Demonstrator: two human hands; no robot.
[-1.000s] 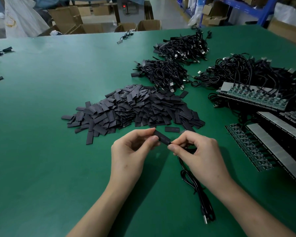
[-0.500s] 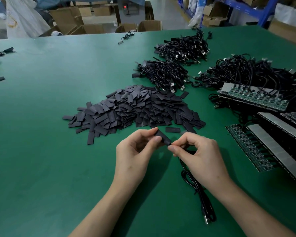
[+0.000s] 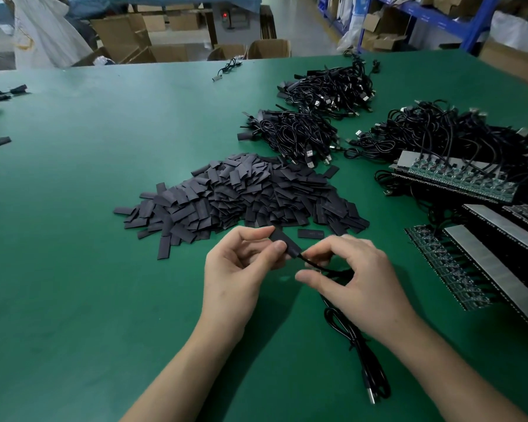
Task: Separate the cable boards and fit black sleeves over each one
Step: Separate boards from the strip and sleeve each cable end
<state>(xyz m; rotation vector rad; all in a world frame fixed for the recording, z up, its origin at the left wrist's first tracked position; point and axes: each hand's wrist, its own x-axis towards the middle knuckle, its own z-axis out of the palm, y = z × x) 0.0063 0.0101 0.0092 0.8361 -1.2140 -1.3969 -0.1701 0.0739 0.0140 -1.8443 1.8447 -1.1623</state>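
My left hand point(image 3: 241, 269) pinches a black sleeve point(image 3: 285, 243) between thumb and fingers, just above the green table point(image 3: 73, 269). The board inside the sleeve is hidden. A thin black cable point(image 3: 352, 336) leaves the sleeve's lower end, runs under my right hand point(image 3: 352, 277) and trails toward me, ending in a plug. My right hand's fingers curl loosely around the cable by the sleeve; its thumb is apart from the sleeve. A big heap of loose black sleeves point(image 3: 244, 197) lies just beyond my hands.
Strips of joined green boards point(image 3: 457, 178) with cables lie at the right, more strips point(image 3: 445, 266) nearer me. Piles of black cables point(image 3: 293, 135) sit behind the sleeve heap, another pile point(image 3: 329, 86) farther back. Cardboard boxes point(image 3: 269, 48) stand past the table's far edge.
The right fingertips have slid off the sleeve's end down onto the cable, and the thumb has opened away. The left hand still pinches the sleeve, now more exposed.
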